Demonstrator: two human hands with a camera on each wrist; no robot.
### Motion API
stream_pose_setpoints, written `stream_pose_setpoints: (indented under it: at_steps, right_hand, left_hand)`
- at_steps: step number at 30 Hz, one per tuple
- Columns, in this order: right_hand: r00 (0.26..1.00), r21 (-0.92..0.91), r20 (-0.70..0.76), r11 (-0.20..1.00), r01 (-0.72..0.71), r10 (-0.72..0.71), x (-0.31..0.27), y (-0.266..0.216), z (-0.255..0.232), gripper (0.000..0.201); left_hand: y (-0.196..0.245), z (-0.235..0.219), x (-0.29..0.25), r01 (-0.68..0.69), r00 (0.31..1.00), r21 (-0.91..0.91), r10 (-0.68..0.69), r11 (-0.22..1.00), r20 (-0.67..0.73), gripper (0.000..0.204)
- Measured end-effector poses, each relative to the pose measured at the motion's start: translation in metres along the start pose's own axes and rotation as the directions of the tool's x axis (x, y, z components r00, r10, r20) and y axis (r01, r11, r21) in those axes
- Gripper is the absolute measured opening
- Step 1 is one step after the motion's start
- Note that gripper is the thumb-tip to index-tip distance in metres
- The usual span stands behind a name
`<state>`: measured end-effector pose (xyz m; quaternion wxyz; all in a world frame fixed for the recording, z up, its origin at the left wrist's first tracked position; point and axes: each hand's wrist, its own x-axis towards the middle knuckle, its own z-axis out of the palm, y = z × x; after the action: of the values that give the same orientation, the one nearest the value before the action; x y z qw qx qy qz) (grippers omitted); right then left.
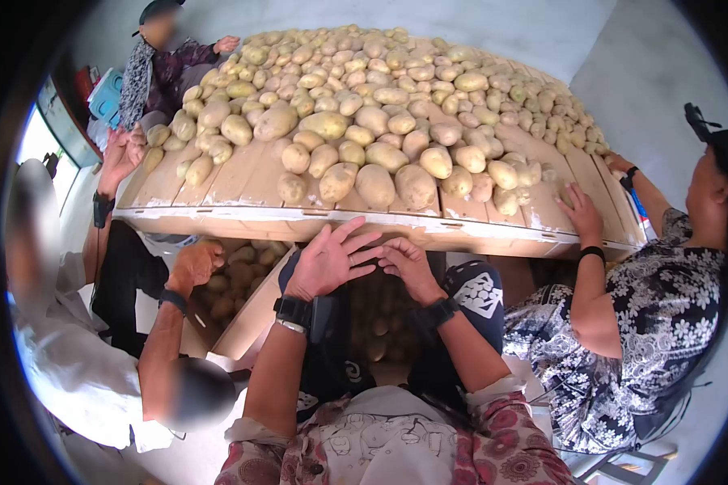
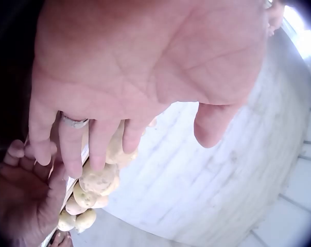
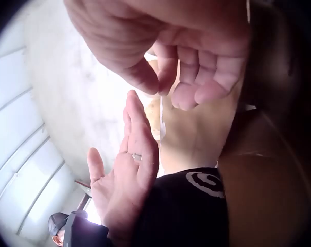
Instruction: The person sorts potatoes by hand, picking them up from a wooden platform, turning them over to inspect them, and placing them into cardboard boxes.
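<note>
My left hand (image 1: 329, 263) is held up before the table's front edge, palm showing and fingers spread. A ring (image 2: 74, 121) sits on one of its fingers, and the hand holds nothing. Close beside it is my right hand (image 1: 410, 265), its fingers bent and its thumb tip meeting the index finger. Nothing shows between those tips in the right wrist view, where they are near the left fingertips. Nearest beyond both hands lie large potatoes (image 1: 375, 186) along the front of the wooden table (image 1: 243, 191).
Potatoes cover much of the table. Below its edge, more potatoes (image 1: 239, 279) lie behind a board (image 1: 255, 307). A person in white (image 1: 81, 364) sits at left, one in a floral top (image 1: 655, 315) at right with a hand on the table. Another person (image 1: 166, 77) is at the far left.
</note>
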<state>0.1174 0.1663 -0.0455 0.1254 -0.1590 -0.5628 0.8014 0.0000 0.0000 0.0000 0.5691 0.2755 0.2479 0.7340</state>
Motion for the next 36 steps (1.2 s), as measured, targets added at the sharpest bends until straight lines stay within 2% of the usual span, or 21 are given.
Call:
stream_pose_setpoints:
  at_steps: [2, 3, 6, 8, 9, 11, 12, 14, 15, 17, 18, 20, 21, 23, 28, 30, 31, 34, 36]
  right_hand:
    - [0.998, -0.009, -0.026, 0.998, 0.065, -0.065, 0.003, -0.011, -0.004, 0.008]
    - [0.992, 0.073, -0.06, 0.99, 0.117, -0.113, 0.002, -0.01, 0.029, 0.008]
    - [0.959, -0.086, -0.077, 0.96, 0.267, -0.273, 0.001, -0.048, 0.0, 0.005]
    - [0.894, -0.212, -0.082, 0.884, 0.416, -0.44, 0.015, -0.06, -0.004, 0.01]
    - [0.89, -0.211, -0.096, 0.883, 0.419, -0.445, 0.019, -0.072, -0.006, 0.01]
    - [0.794, -0.655, -0.124, 0.65, 0.385, -0.595, 0.029, -0.099, -0.008, 0.021]
    - [0.788, -0.649, -0.131, 0.653, 0.39, -0.601, 0.037, -0.107, -0.008, 0.021]
    - [0.627, -0.89, -0.036, 0.31, 0.333, -0.778, 0.052, -0.12, -0.01, 0.031]
    - [0.673, -0.918, -0.023, 0.283, 0.279, -0.739, 0.058, -0.126, -0.011, 0.036]
    - [0.684, -0.971, -0.064, 0.204, 0.125, -0.727, 0.067, -0.13, -0.01, 0.038]
    - [0.68, -0.969, -0.065, 0.208, 0.13, -0.73, 0.075, -0.134, -0.01, 0.038]
    - [0.844, -0.981, -0.186, 0.144, -0.13, -0.503, 0.087, -0.139, -0.015, 0.043]
    - [0.845, -0.979, -0.194, 0.15, -0.137, -0.499, 0.088, -0.141, -0.015, 0.043]
    - [0.872, -0.96, -0.278, 0.113, -0.255, -0.403, 0.095, -0.145, -0.01, 0.045]
    - [0.882, -0.957, -0.288, 0.095, -0.273, -0.373, 0.109, -0.15, -0.012, 0.05]
    - [0.905, -0.941, -0.336, 0.135, -0.31, -0.263, 0.111, -0.158, -0.012, 0.052]
    - [0.906, -0.942, -0.333, 0.137, -0.306, -0.262, 0.112, -0.158, -0.014, 0.052]
    - [0.911, -0.954, -0.299, 0.121, -0.275, -0.286, 0.112, -0.16, -0.011, 0.056]
    - [0.834, -0.967, -0.239, 0.201, -0.157, -0.497, 0.1, -0.159, -0.009, 0.047]
  left_hand:
    - [-0.006, -0.006, 0.003, -0.046, 0.999, -0.064, 0.045, 0.997, -0.016, 0.071]
    - [0.019, -0.005, -0.022, -0.005, 0.999, -0.007, 0.005, 1.0, -0.049, 0.07]
    - [-0.005, -0.009, -0.004, -0.002, 0.999, -0.063, 0.005, 0.998, 0.041, 0.07]
    - [-0.002, -0.01, -0.005, -0.003, 1.0, -0.084, 0.004, 0.997, 0.007, 0.07]
    - [-0.003, -0.01, -0.004, 0.01, 1.0, -0.081, -0.009, 0.997, 0.015, 0.07]
    - [-0.002, -0.009, -0.004, 0.0, 1.0, -0.067, 0.0, 0.998, -0.001, 0.07]
    - [-0.002, -0.011, -0.005, 0.007, 1.0, -0.056, -0.007, 0.998, 0.001, 0.07]
    - [-0.004, -0.013, -0.005, 0.002, 1.0, -0.109, -0.002, 0.994, 0.006, 0.069]
    - [-0.006, -0.011, -0.004, 0.009, 1.0, -0.106, -0.008, 0.994, 0.003, 0.069]
    - [-0.003, -0.009, -0.005, 0.016, 0.999, -0.084, -0.019, 0.996, -0.029, 0.07]
    - [-0.001, -0.011, -0.004, 0.016, 0.999, -0.076, -0.019, 0.997, -0.03, 0.07]
    - [-0.004, -0.014, -0.002, 0.018, 1.0, -0.091, -0.018, 0.996, 0.009, 0.071]
    - [-0.006, -0.013, -0.002, 0.027, 1.0, -0.093, -0.027, 0.995, 0.007, 0.071]
    - [-0.004, -0.011, -0.001, 0.029, 1.0, -0.07, -0.03, 0.997, -0.007, 0.071]
    - [-0.003, -0.01, 0.0, 0.049, 0.999, -0.053, -0.05, 0.997, -0.017, 0.071]
    - [-0.001, -0.011, 0.001, 0.045, 0.999, -0.042, -0.047, 0.998, -0.028, 0.071]
    - [-0.001, -0.012, 0.002, 0.051, 0.998, -0.054, -0.052, 0.997, -0.023, 0.072]
    - [0.001, -0.011, 0.004, 0.06, 0.998, -0.048, -0.06, 0.997, -0.015, 0.072]
    - [0.002, -0.01, 0.007, 0.063, 0.998, -0.039, -0.063, 0.997, -0.008, 0.072]
